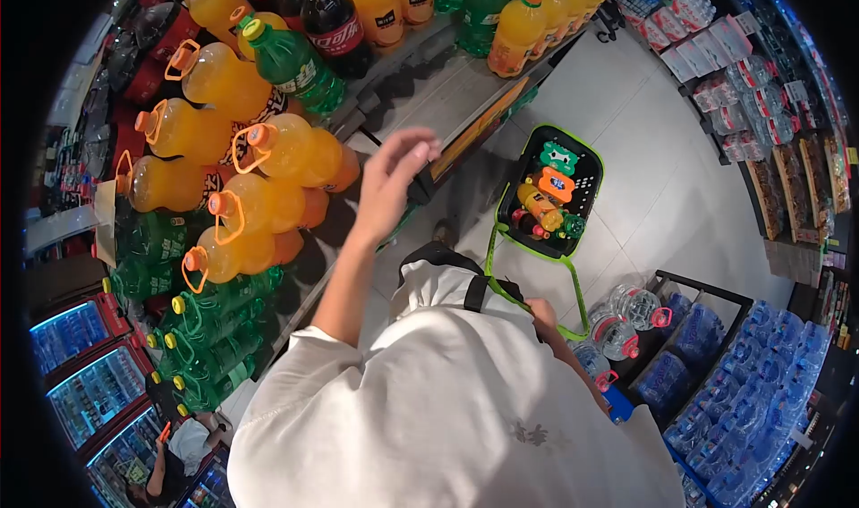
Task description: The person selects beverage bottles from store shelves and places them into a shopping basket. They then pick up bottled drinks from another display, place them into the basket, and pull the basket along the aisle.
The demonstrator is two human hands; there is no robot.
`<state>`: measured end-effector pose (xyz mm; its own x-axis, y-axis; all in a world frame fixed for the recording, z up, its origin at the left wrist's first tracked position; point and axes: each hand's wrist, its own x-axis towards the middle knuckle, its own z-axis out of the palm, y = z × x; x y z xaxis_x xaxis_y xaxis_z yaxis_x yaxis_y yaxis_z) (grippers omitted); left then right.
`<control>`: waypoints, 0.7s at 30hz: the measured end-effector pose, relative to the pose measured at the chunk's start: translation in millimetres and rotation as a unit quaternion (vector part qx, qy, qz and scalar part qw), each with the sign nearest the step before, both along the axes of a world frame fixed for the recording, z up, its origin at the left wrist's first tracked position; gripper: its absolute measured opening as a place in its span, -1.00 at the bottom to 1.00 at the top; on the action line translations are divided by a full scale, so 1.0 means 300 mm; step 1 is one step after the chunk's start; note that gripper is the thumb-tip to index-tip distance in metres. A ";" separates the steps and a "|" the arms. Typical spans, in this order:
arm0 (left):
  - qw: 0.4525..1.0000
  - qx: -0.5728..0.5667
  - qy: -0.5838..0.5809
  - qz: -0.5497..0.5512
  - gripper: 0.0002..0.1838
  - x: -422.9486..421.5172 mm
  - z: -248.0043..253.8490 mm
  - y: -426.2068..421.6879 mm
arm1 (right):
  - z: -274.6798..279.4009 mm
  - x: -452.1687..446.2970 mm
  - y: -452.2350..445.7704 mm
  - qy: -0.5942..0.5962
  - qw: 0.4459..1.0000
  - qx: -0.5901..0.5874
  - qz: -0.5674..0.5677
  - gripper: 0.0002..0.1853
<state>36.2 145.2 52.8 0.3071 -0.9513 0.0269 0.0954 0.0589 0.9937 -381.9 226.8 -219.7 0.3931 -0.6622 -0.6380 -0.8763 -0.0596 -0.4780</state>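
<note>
My left hand is raised beside the drink display, its fingers loosely bent, with nothing visible in it. Closest to it are large handled bottles of orange drink and a green soda bottle. Low at my right side, my right hand is closed on the green handle of a black shopping basket; my shirt partly hides this hand. Inside the basket lie a green cartoon-faced package, an orange package, an orange drink bottle and a small green bottle.
A grey display ledge runs along my left, with cola bottles at the back. Large water bottles and wrapped water packs stand at the right. Another person is at the lower left, near lit fridges.
</note>
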 end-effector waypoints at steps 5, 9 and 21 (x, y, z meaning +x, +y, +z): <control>0.956 0.224 0.168 0.092 -0.63 0.011 -0.471 0.252 | -0.025 0.018 -0.031 -0.003 0.995 -0.083 0.054 -0.77; 0.938 0.250 0.072 0.230 -0.42 0.137 -0.625 0.285 | 0.042 0.104 -0.110 0.083 0.996 -0.016 -0.019 -0.69; 0.873 0.220 0.201 0.386 -0.46 0.215 -0.646 0.170 | -0.061 0.107 -0.262 0.001 1.000 0.009 0.025 -0.66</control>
